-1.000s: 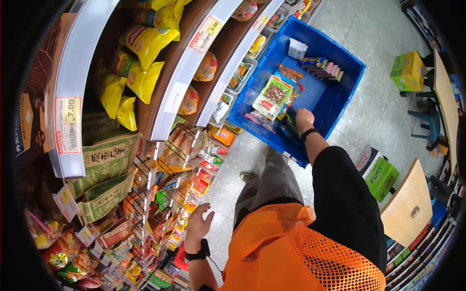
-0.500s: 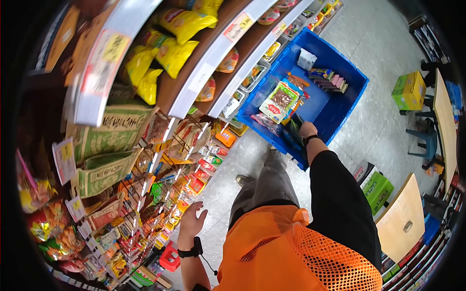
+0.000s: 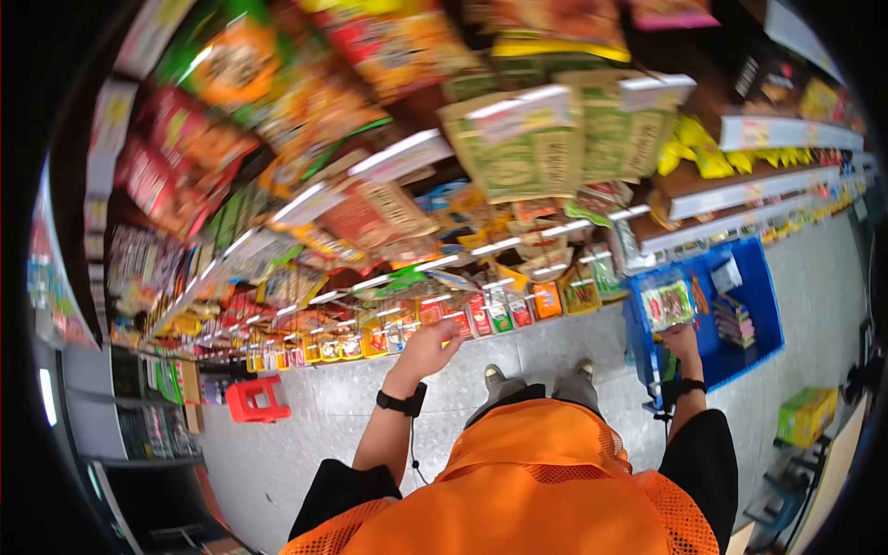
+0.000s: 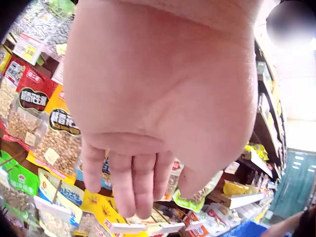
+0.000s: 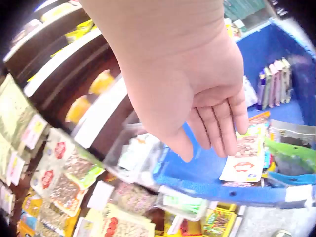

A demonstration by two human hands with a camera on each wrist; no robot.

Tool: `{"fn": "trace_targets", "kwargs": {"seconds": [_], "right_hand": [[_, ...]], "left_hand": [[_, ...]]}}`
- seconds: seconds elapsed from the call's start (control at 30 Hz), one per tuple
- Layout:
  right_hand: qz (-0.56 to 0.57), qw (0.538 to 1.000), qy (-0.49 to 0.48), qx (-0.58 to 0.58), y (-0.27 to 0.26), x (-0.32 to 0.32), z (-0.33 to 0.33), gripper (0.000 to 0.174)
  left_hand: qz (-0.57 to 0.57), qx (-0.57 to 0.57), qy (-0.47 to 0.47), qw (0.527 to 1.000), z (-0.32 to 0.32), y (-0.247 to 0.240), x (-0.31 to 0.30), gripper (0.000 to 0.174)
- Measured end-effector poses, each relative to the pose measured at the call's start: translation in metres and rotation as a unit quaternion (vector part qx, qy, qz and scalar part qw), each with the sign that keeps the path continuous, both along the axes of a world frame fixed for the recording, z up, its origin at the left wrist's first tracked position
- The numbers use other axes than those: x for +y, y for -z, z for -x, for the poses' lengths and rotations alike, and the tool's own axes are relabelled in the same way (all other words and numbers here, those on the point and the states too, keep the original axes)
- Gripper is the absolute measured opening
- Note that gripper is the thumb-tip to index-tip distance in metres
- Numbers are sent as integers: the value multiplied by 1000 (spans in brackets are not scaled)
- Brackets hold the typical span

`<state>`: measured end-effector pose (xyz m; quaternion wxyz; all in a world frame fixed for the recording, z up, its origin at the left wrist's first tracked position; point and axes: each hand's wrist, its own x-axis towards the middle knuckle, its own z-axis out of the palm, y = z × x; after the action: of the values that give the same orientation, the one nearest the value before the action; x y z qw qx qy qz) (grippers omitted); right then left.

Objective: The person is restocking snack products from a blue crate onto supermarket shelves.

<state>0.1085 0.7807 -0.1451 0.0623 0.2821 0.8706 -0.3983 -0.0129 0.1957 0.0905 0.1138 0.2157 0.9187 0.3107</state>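
1. Nearest the head camera, at the bottom of the frame, is one orange mesh vest. I count two black wristbands, one on each wrist, which I take to be holding the wrist cameras in place.
2. The left hand is raised at centre frame toward the bottom row of small packets. Its wrist view shows the fingers relaxed and empty, touching nothing.
3. The right hand hangs at centre right over the near rim of the blue crate. The fingers are straight and loose, and it grasps nothing.
4. Two shoes show between the arms, and one red stool stands on the floor at lower left.
5. The single crate sits on the floor just beside the shelf foot, probably so it can be reached from where the person stands. In it lie one clear nut packet, face up, and a row of slim boxes standing on edge. I cannot count the boxes for certain.
6. Farthest off, the nut bags hang on pegs with their faces outward, I judge so the labels can be read. There are too many to count, and they are blurred.
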Motion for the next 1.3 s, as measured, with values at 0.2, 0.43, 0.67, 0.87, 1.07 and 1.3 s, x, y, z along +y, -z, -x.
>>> {"fn": "trace_targets", "kwargs": {"seconds": [0.2,0.43,0.67,0.87,1.07,1.3], "right_hand": [[129,944,-286,102,-169,-193,97,22],[248,832,-428,251,-330,-425,176,64],[301,826,-372,297,-347,-519,229,58],[326,826,-347,301,-358,-521,211,38],[198,829,-413,321,-371,-512,183,36],[-225,800,-420,364,-387,-461,109,65]], "left_hand": [[-229,163,-224,933,33,-22,-112,13],[-382,195,-194,882,126,-75,-182,82],[-476,-96,-39,873,157,-88,-199,36],[-501,-44,7,864,125,-94,-202,31],[-500,-89,-12,861,104,-91,-205,29],[-290,-150,147,934,75,-100,-191,25]]}}
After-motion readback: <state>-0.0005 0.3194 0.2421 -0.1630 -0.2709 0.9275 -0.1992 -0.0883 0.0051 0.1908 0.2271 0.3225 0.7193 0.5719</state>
